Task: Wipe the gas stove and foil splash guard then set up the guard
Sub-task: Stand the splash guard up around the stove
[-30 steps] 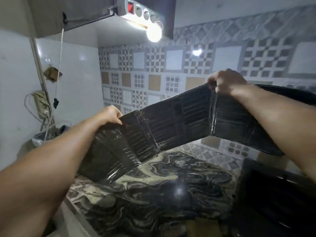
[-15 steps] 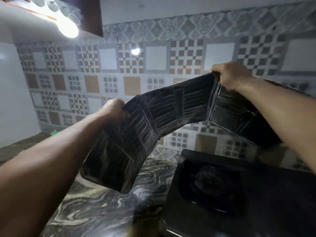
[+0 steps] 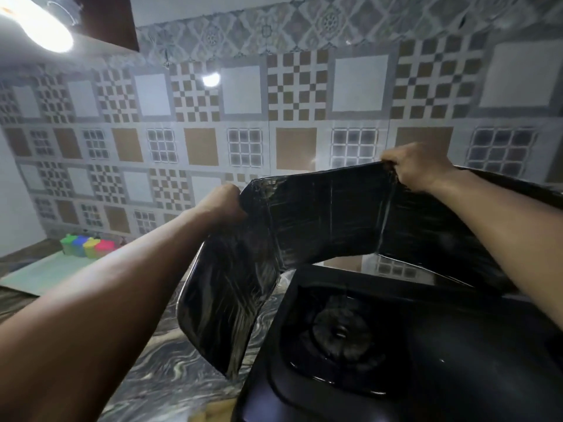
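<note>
Hands grip one dark splash guard (image 3: 329, 220) above the gas stove (image 3: 411, 354): left hand (image 3: 224, 202) clenched on its left fold, right hand (image 3: 417, 166) on the top edge. Four coloured containers (image 3: 86, 245) stand far left of the stove, contents unclear.

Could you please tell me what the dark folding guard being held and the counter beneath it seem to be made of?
Dark folded splash guard: likely thin foil sheet, glossy and creased, bending at its fold lines; it looks almost black here. Swirled grey-and-cream countertop: polished stone or a stone-look surface, judging by its veining and sheen.
</note>
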### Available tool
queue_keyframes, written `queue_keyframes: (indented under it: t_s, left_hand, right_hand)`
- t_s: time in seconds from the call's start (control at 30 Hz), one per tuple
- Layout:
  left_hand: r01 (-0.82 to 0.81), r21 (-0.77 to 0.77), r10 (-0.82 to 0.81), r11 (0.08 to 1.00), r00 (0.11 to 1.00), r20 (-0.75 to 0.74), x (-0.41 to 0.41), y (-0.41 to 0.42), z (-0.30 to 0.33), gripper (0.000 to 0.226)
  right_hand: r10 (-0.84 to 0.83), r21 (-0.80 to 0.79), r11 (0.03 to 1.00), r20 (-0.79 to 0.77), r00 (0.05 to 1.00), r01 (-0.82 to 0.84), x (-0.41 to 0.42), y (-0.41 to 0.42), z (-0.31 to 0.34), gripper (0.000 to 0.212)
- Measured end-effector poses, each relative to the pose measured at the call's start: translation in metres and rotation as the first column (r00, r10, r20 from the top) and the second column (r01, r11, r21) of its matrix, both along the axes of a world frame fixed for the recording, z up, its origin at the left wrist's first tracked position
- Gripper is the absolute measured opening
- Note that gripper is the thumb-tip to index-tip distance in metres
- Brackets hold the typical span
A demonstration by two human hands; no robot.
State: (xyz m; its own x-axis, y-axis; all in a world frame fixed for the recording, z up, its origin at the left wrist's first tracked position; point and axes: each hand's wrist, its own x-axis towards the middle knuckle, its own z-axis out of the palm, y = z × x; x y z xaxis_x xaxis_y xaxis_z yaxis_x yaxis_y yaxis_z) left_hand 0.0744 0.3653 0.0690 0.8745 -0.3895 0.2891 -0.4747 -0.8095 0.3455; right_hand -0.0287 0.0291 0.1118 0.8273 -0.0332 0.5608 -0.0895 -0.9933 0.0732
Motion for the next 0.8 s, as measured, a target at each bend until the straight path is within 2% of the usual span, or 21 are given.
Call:
queue_keyframes:
  t_s: [0.37, 0.63, 0.73, 0.8]
  left_hand:
    - [0.006, -0.066, -0.016, 0.998, 0.987, -0.159, 0.030, -0.071, -0.029, 0.026]
    - [0.009, -0.230, -0.077, 0.973, 0.955, -0.288, 0.044, -0.114, -0.033, 0.038]
    - [0.008, -0.209, -0.065, 0.978, 0.961, -0.267, 0.051, -0.119, -0.016, 0.040]
    - [-0.010, -0.195, -0.037, 0.981, 0.971, -0.237, 0.054, -0.119, -0.006, 0.044]
  right_hand:
    - [-0.191, 0.069, 0.976, -0.179, 0.965, 0.206, 0.000, -0.070, -0.047, 0.020]
    - [-0.228, 0.119, 0.961, -0.163, 0.960, 0.248, -0.003, -0.117, -0.072, 0.032]
    - [-0.228, 0.071, 0.968, -0.139, 0.964, 0.239, -0.002, -0.109, -0.060, 0.020]
    - [-0.255, 0.024, 0.966, -0.085, 0.963, 0.258, 0.000, -0.102, -0.049, 0.019]
